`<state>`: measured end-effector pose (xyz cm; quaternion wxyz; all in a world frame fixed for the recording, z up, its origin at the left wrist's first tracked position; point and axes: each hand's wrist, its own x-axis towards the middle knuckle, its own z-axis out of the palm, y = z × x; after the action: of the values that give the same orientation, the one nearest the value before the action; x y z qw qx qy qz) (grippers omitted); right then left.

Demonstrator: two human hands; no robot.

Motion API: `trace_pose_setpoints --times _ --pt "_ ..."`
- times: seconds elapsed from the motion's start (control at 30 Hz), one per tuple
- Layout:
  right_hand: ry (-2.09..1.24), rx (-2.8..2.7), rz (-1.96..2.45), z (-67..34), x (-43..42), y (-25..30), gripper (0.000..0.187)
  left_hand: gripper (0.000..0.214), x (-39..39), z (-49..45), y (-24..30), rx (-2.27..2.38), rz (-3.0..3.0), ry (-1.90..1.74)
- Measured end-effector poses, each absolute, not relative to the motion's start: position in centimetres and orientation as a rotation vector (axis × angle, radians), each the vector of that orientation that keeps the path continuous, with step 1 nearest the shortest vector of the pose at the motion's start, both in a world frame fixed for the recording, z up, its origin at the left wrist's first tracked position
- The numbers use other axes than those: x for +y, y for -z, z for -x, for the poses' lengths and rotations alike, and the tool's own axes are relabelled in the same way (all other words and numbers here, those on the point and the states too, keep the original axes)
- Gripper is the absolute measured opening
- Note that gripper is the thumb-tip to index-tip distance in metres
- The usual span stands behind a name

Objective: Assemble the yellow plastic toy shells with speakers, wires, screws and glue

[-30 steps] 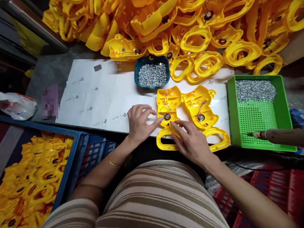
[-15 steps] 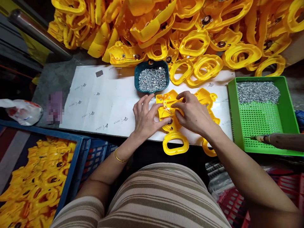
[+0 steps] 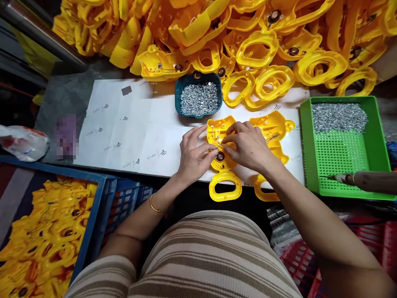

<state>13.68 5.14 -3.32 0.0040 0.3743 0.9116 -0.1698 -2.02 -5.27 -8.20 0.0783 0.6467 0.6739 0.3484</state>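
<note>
Two yellow plastic shells lie side by side on the white paper at the table's near edge. My left hand [image 3: 194, 154] rests on the left shell [image 3: 221, 124], fingers spread, fingertips beside its small round speaker [image 3: 220, 157]. My right hand [image 3: 248, 145] reaches across from the right, its fingertips pinched over the thin wires on the same shell. Much of the right shell [image 3: 273, 124] lies behind my right hand. Both shells' loop handles [image 3: 225, 186] hang over the table edge.
A teal bowl [image 3: 198, 109] of small screws stands just behind the shells. A green tray [image 3: 341, 157] with screws sits at the right, an electric screwdriver [image 3: 362, 179] lying across its front. Yellow shells [image 3: 254, 37] are heaped at the back; a blue crate [image 3: 93, 207] holds more at lower left.
Both hands moved up from the speaker and handle onto the left shell's upper part. My right hand now pinches at the wires there.
</note>
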Motion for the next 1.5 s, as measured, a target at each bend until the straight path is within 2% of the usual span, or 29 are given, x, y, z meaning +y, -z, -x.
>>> trace_pose_setpoints --times 0.13,0.27,0.4,0.57,0.77,0.9,1.27,1.4,1.5 --pt "0.462 2.932 -1.191 -13.7 5.0 3.7 0.020 0.015 -5.1 2.1 8.1 2.090 -1.969 -1.010" --pt "0.448 3.057 -1.171 -14.1 5.2 4.2 0.024 0.034 -3.8 2.0 7.3 2.121 -2.058 -0.855" --pt "0.460 3.156 -1.181 -14.5 5.3 4.4 0.030 0.016 -2.4 2.1 6.8 2.079 -2.116 -0.834" --pt "0.549 3.110 -1.338 -14.9 5.0 4.0 0.032 0.017 -2.1 2.2 7.2 2.066 -2.156 -0.912" --pt "0.660 3.080 -1.394 -14.5 4.9 4.3 0.044 0.018 -2.5 2.0 7.4 2.077 -2.161 -0.930" --pt "0.806 3.059 -1.390 -14.5 5.1 4.6 0.037 0.016 -2.1 2.3 7.3 2.060 -2.154 -0.897" --pt "0.840 2.999 -1.421 -14.3 5.3 4.3 0.023 0.020 -1.6 2.8 8.1 1.910 -2.232 -0.949" --pt "0.826 2.973 -1.383 -14.7 5.2 4.2 0.025 0.017 -1.6 2.7 8.1 1.886 -2.210 -0.963" --pt "0.670 3.047 -1.381 -15.3 4.9 4.3 0.028 0.016 -1.5 2.8 7.9 1.915 -2.218 -0.906"
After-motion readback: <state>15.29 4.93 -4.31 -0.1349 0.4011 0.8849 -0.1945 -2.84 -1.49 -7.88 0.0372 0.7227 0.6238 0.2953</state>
